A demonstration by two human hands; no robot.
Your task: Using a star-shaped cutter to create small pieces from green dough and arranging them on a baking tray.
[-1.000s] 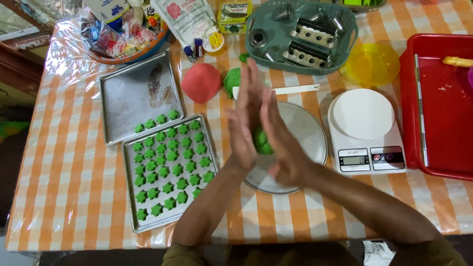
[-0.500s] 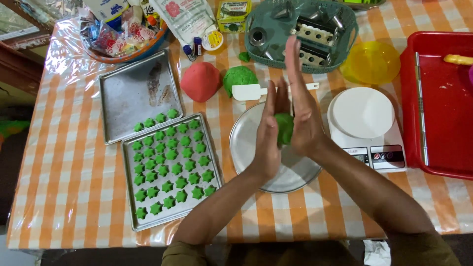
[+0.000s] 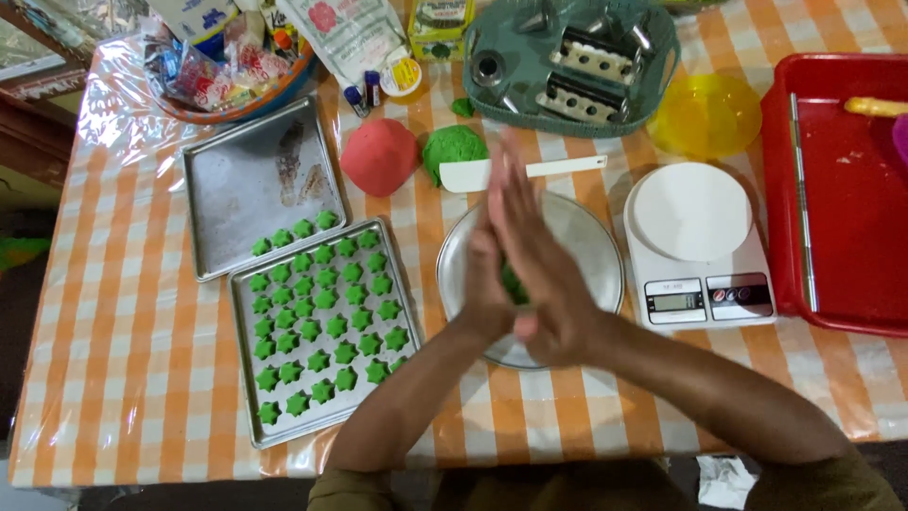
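Palms of left hand (image 3: 487, 284) and right hand (image 3: 539, 274) press, seemingly grasping, mostly hidden green dough (image 3: 514, 284).

We've only got one view here, a head cam looking almost straight down at the table (image 3: 113, 378) from above the seated person. Near edge of the table runs along the bottom of the frame, far edge is cut off at the top. It's close enough that both forearms come up from the bottom and the hands (image 3: 520, 274) sit about dead centre, but wide enough to catch the trays (image 3: 248, 284) on the left and the red bin (image 3: 777, 189) on the right. No second view to share anything with.
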